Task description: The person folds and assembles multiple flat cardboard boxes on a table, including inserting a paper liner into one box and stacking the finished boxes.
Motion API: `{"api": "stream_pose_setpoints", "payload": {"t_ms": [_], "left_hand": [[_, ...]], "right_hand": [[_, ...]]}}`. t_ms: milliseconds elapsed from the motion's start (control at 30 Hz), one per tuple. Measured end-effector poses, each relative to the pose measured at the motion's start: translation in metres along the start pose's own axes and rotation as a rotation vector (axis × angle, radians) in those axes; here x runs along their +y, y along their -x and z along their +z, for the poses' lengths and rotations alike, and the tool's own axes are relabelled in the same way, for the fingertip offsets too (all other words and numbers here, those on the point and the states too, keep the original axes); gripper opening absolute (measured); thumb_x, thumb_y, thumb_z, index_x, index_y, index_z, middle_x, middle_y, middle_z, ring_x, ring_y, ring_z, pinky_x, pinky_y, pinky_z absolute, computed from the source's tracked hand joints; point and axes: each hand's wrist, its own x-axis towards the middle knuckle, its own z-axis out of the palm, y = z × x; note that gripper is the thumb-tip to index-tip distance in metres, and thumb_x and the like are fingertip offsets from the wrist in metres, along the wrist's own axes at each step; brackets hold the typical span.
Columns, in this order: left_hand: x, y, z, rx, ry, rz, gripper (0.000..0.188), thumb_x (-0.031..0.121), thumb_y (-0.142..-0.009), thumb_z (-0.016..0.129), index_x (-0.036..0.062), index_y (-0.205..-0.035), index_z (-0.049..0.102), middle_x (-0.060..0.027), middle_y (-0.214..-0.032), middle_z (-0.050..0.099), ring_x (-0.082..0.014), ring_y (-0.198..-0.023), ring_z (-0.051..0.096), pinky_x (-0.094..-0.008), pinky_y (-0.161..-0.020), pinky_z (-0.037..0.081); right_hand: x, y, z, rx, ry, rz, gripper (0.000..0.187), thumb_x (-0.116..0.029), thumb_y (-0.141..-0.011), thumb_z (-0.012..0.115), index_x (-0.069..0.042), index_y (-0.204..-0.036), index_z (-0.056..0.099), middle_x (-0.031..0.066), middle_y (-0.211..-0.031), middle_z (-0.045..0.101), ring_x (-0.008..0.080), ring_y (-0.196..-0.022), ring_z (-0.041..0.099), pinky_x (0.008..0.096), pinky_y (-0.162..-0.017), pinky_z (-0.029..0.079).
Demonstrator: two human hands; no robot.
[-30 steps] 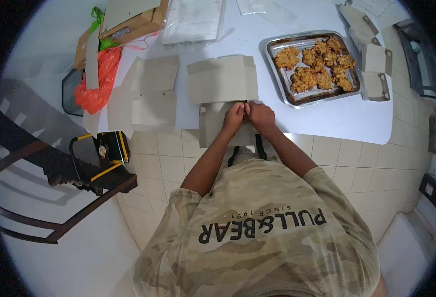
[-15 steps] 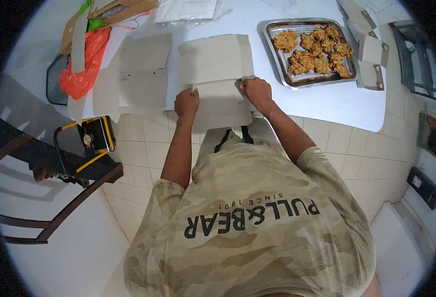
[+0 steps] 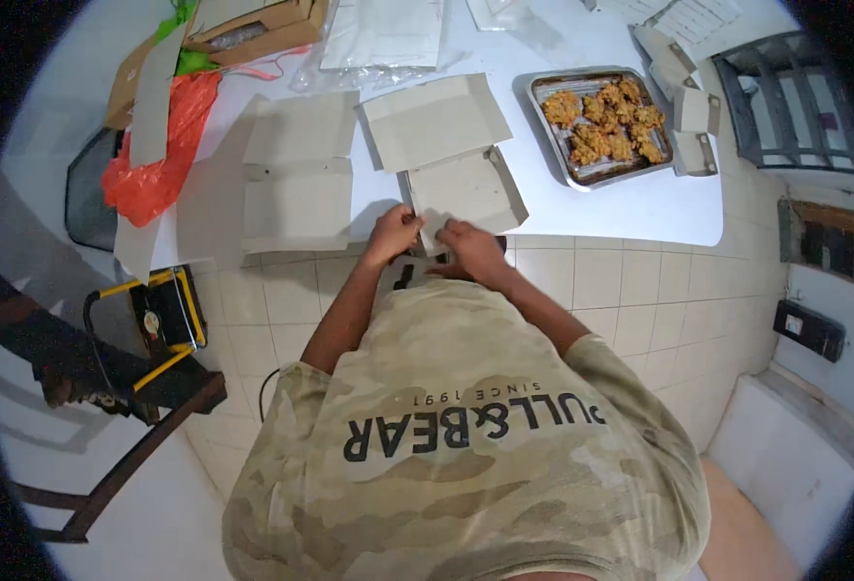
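Observation:
At the table's front edge, a greyish cardboard box (image 3: 472, 186) is partly folded, its far and right walls raised. Its lid panel (image 3: 436, 121) lies open on the far side. My left hand (image 3: 395, 234) pinches the box at its near left corner. Close beside it, my right hand (image 3: 470, 250) has bent fingers closed on the near flap; the fingertips are partly hidden. Left of this box, an unfolded box blank (image 3: 299, 208) of the same card lies flat, slightly over the table edge.
Right of the box sits a metal tray (image 3: 630, 176) of golden fried pieces (image 3: 596, 126), with small folded cartons (image 3: 695, 111) beyond it. Plastic-wrapped white sheets (image 3: 383, 34), a brown carton (image 3: 252, 34) and a red plastic bag (image 3: 160, 155) are at the back and left.
Both hands have moved from the box's sides at the fold to its near left corner, the right one crossing leftward. The box is turned slightly, and its right wall now stands up.

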Motion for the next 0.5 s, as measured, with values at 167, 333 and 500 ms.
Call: {"api": "stream_pose_setpoints", "payload": {"t_ms": [167,333,500], "left_hand": [[-0.016,-0.008,-0.003,0.118,-0.169,0.324,0.016,0.016,-0.078,0.055,0.001,-0.08,0.052,-0.0128,-0.065,0.058,-0.0187,-0.054,0.058,-0.032,-0.05,0.045],[-0.024,-0.008,-0.007,-0.001,-0.07,0.21,0.02,0.019,-0.08,0.055,0.0001,-0.075,0.05,-0.0104,-0.062,0.056,-0.0157,-0.053,0.057,-0.0303,-0.049,0.045],[-0.023,-0.01,-0.003,-0.01,0.192,0.071,0.024,0.023,-0.079,0.058,0.0004,-0.077,0.051,-0.0055,-0.061,0.055,-0.0118,-0.053,0.055,-0.0255,-0.047,0.044]], "right_hand": [[-0.007,0.001,0.037,0.126,-0.053,0.091,0.014,-0.014,-0.071,0.058,-0.005,-0.08,0.052,0.0118,-0.08,0.052,0.0315,-0.071,0.054,0.039,-0.061,0.045],[0.002,0.0,0.056,0.436,-0.292,0.342,0.017,-0.017,-0.074,0.061,-0.001,-0.075,0.059,0.0151,-0.068,0.058,0.027,-0.058,0.058,0.0332,-0.054,0.045],[-0.004,-0.02,0.037,0.403,-0.321,0.418,0.015,-0.017,-0.072,0.061,-0.002,-0.075,0.061,0.0144,-0.07,0.06,0.0312,-0.065,0.058,0.0358,-0.06,0.046]]}}
